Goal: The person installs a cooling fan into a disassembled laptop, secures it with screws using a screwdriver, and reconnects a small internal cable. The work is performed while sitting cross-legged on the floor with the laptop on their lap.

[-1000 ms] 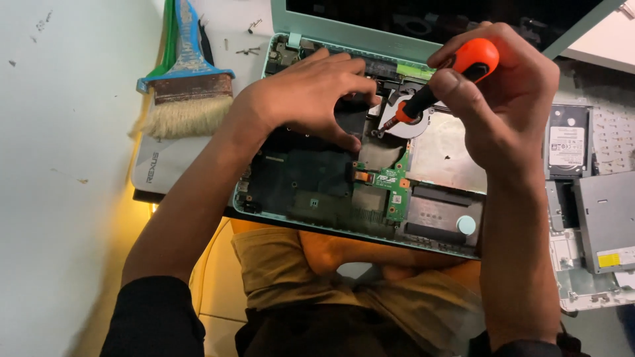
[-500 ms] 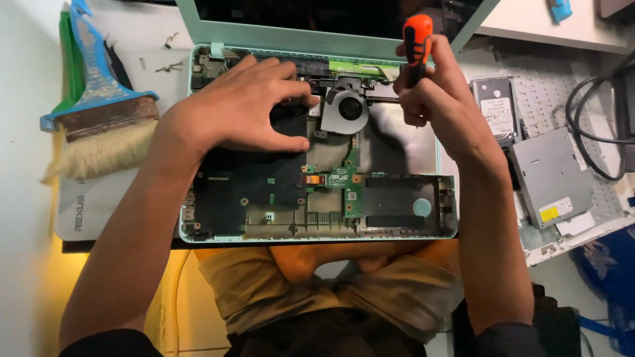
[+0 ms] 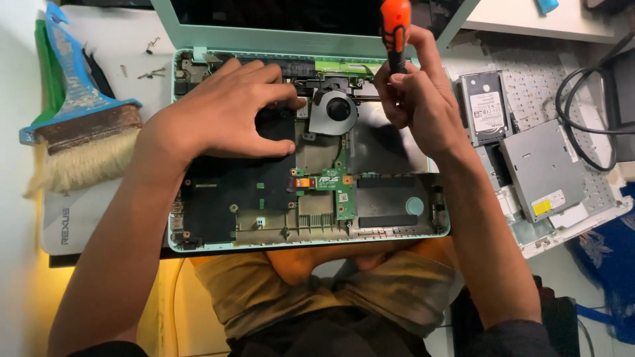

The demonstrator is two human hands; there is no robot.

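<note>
The screwdriver (image 3: 395, 30) stood upright in the right hand (image 3: 420, 99), whose fingers were closed around its black shaft below the orange handle; its tip was hidden behind the fingers, at the far edge of the opened laptop (image 3: 311, 192). The round fan (image 3: 336, 109) lay just left of that hand, between both hands. The left hand (image 3: 221, 116) rested palm-down on the dark board, fingers spread and slightly curled, gripping nothing, its fingertips touching the parts beside the fan.

Beyond the hands the tilted screen (image 3: 297, 20) rose close behind the screwdriver, leaving little room there. Right of the right hand lay a hard drive (image 3: 488, 106) and, nearer the person, a flat grey optical drive (image 3: 546, 168), both on a white panel, with black cable (image 3: 582, 106) looping past them. Left of the left hand a wide brush (image 3: 79, 132) lay on the mat, well apart, and small loose screws (image 3: 152, 69) sat beyond it. The laptop's near edge lay against the person's lap, and the board between the forearms was uncovered.
</note>
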